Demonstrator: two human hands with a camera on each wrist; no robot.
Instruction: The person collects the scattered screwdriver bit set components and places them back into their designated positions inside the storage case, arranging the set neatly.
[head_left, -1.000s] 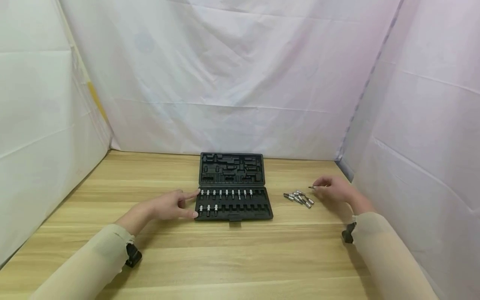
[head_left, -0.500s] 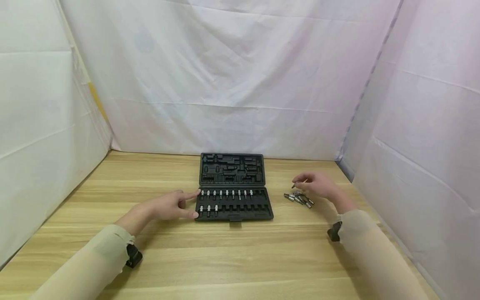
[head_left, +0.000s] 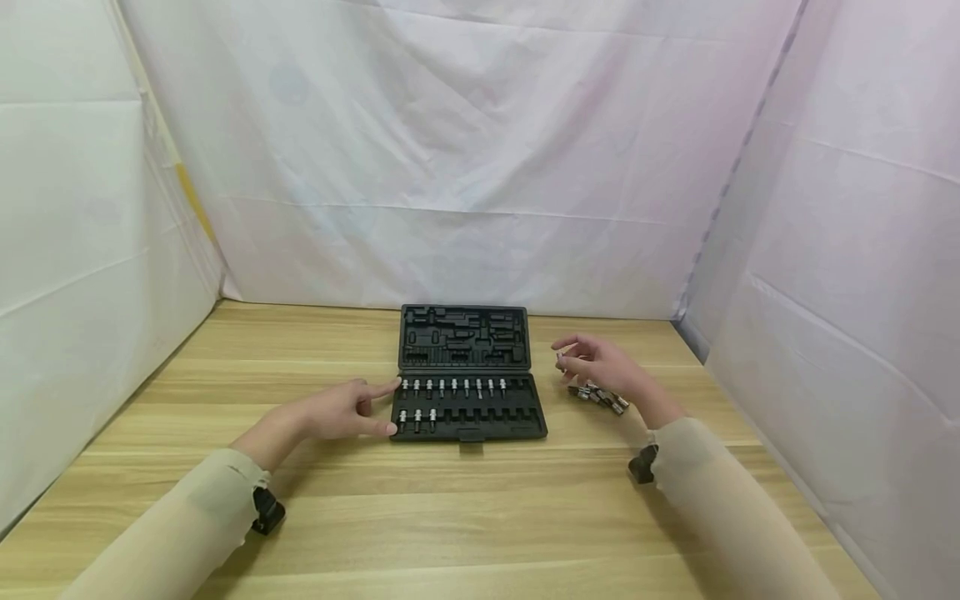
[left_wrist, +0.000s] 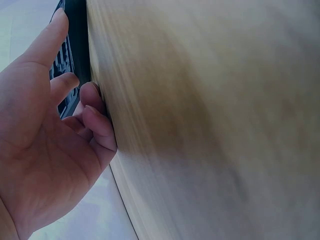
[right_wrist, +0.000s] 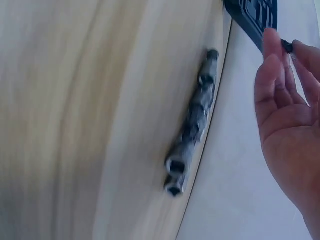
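An open black plastic socket case (head_left: 468, 434) lies on the wooden table, its lid (head_left: 465, 337) laid back. Bit sockets (head_left: 417, 419) fill most of the back row and the left part of the front row; the other slots there are bare. My left hand (head_left: 337, 410) touches the case's left edge with thumb and index finger spread. In the left wrist view its other fingers (left_wrist: 100, 127) are bent. Right of the case, my right hand (head_left: 603, 367) pinches a small bit socket (head_left: 560, 358) above the table, mostly hidden by the fingers. Its dark end (right_wrist: 287, 46) shows in the right wrist view.
Several loose bit sockets (head_left: 600, 397) lie in a pile just below the right hand, right of the case. White sheeting (head_left: 450, 167) hangs behind the table (head_left: 450, 517) and on both sides.
My right hand has moved left with the bit socket, from the far side of the loose pile toward the case. The left hand and the case have stayed put.
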